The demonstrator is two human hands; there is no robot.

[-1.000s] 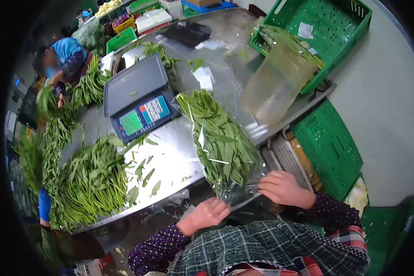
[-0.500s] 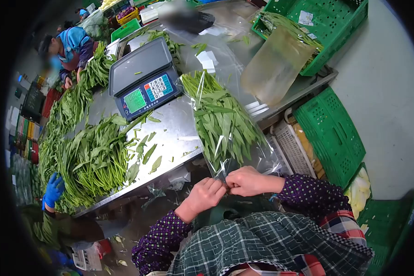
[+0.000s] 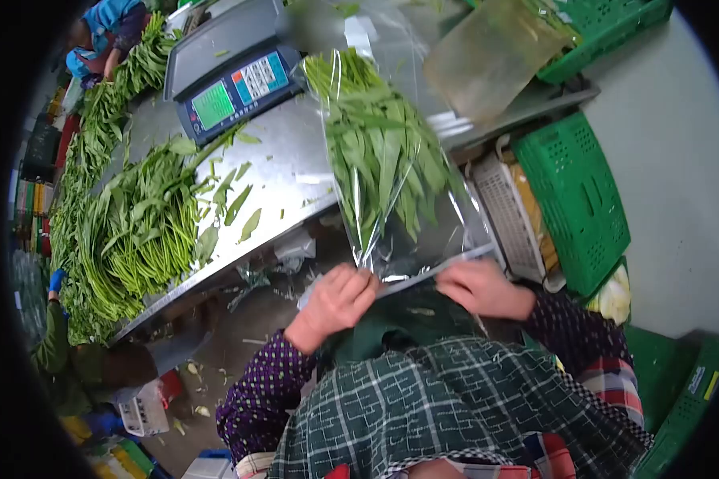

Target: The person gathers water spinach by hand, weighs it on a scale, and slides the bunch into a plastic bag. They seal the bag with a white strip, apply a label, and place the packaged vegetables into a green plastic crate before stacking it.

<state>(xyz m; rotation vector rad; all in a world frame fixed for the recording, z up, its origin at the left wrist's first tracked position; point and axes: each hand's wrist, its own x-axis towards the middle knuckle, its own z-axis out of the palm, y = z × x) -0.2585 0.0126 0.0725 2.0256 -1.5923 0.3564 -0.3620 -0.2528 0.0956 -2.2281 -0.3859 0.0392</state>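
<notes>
A clear plastic bag (image 3: 455, 219) filled with long-stemmed leafy greens (image 3: 383, 148) lies over the table's front edge, stems toward the far end. Its near end hangs toward me, spread flat with a whitish strip along the edge. My left hand (image 3: 337, 299) is closed on the left corner of that edge. Close to the strip's right part, my right hand (image 3: 481, 286) has its fingers curled against the bag's edge. Both thumbs and fingertips are partly hidden. Beyond the bag's left side stands a digital scale (image 3: 244, 88) with a lit green display.
Loose leafy greens (image 3: 136, 231) are heaped along the metal table (image 3: 295, 152) at left. A green crate (image 3: 579, 199) and a white basket (image 3: 515, 219) stand at right. Two co-workers are at left, one in a blue vest (image 3: 108, 16), another with a blue glove (image 3: 57, 279).
My hands, together at the bag's near end before, are now apart; the right one moved right. The bag's edge is spread out flat between them. The view has shifted downward.
</notes>
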